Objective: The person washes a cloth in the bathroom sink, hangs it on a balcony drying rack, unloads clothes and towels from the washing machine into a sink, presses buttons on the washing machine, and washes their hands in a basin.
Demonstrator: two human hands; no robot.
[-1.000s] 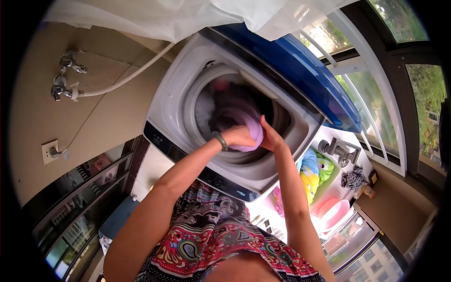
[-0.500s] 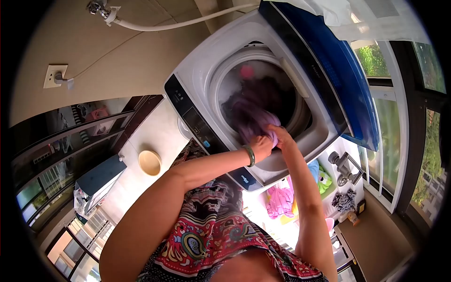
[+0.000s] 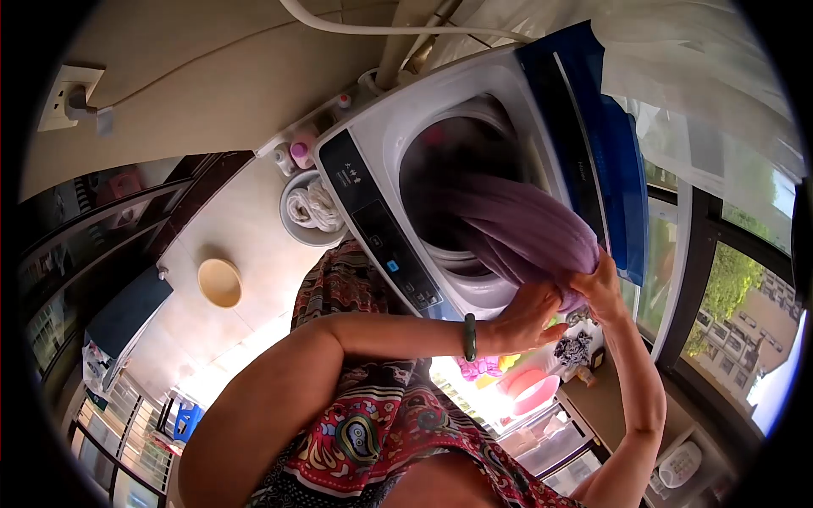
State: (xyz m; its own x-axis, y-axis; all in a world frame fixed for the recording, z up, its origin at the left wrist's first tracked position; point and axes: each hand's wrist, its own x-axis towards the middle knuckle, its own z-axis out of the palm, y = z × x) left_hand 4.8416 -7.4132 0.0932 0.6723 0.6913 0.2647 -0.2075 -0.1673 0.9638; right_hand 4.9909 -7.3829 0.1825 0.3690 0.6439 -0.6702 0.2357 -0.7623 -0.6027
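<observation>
A purple cloth (image 3: 525,224) stretches from the dark drum of the top-loading washing machine (image 3: 517,300) out over its rim. My right hand (image 3: 598,290) is closed around the gathered near end of this cloth. Just left of it, my left hand (image 3: 527,320) has its fingers stretched out and apart beside the bunched end; whether it touches the cloth I cannot tell. A green bangle (image 3: 470,337) is on my left wrist. The far end of the cloth is lost in the shadow of the drum.
The machine's blue lid (image 3: 622,195) stands raised on the right. A basin with white cloth (image 3: 290,222) and bottles (image 3: 301,152) sit to its left. A beige bowl (image 3: 220,283) rests on the floor. A pink basin (image 3: 533,392) is below my hands.
Both hands have risen out of the drum toward the right, drawing a long stretch of purple cloth out. My left hand has come off the cloth and opened. The view has shifted.
</observation>
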